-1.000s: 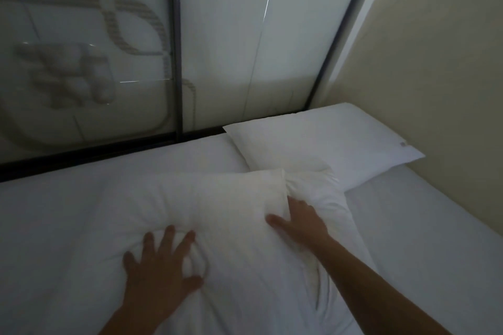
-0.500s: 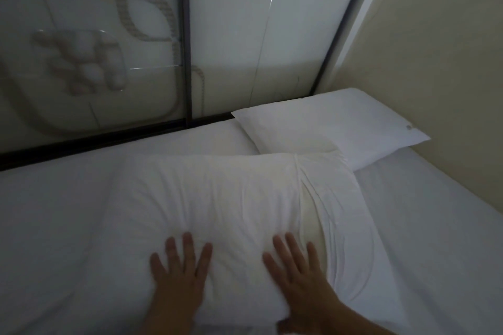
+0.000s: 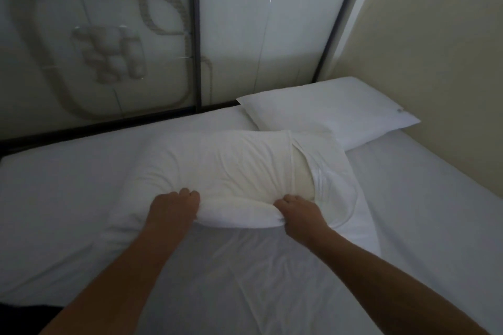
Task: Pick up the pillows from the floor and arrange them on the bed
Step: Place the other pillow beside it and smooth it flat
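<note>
My left hand [image 3: 174, 208] and my right hand [image 3: 298, 212] both grip the near long edge of the front pillow [image 3: 231, 168]; the fingers of each are curled shut on a bunch of its white case, knuckles up, and the fabric is pinched into a raised fold between the two hands; this pillow lies on the bed [image 3: 422, 212], across the middle of the mattress, its long side roughly parallel to the head edge; at its right end the case gapes open and the cream inner pillow shows through the slit; the second pillow [image 3: 326, 111] lies flat in the far right corner of the bed, beside the beige wall [image 3: 435, 35], and the right far corner of the front pillow overlaps its near edge, so the two touch; the sheet below my forearms is creased; along the head edge of the bed stand frosted panels [image 3: 109, 35] with a rope-like pattern, split by a dark upright bar [image 3: 194, 35].
</note>
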Tool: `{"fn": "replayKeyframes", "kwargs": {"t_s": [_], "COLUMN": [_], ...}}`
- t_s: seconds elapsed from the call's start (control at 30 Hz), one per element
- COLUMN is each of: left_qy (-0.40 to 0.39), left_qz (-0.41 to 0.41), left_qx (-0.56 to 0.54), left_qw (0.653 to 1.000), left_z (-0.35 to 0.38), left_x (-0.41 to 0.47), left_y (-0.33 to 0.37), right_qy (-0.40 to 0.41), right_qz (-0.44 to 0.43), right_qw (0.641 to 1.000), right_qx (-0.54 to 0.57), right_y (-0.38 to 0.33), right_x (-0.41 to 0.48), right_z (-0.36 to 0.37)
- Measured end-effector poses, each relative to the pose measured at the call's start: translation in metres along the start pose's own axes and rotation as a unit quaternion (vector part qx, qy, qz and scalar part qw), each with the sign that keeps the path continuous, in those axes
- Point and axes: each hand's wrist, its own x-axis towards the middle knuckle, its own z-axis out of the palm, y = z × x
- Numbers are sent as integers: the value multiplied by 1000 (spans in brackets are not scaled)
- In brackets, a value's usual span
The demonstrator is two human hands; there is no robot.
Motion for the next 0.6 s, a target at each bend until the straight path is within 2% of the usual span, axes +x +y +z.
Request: {"fn": "replayKeyframes", "kwargs": {"t_s": [0.2, 0.33, 0.43, 0.5, 0.6], "left_qy": [101, 162, 203, 155, 13], "left_qz": [-39, -35, -68, -102, -80], "left_qx": [38, 73, 72, 62, -36], "left_qw": [993, 983, 974, 981, 996], "left_z": [-111, -171, -159, -127, -63], "left_x": [39, 87, 93, 87, 60], "left_y": [-19, -39, -31, -20, -3], "right_qy": [133, 75, 61, 52, 45], "right_qz": [52, 105, 101, 104, 105], "right_qw": [988, 992, 992, 991, 993], "right_qx": [-64, 1, -35, -69, -40], "right_y": [8, 22, 20, 18, 14], "right_x": [10, 45, 72, 84, 79], "right_z": [-137, -226, -217, -174, -108]}}
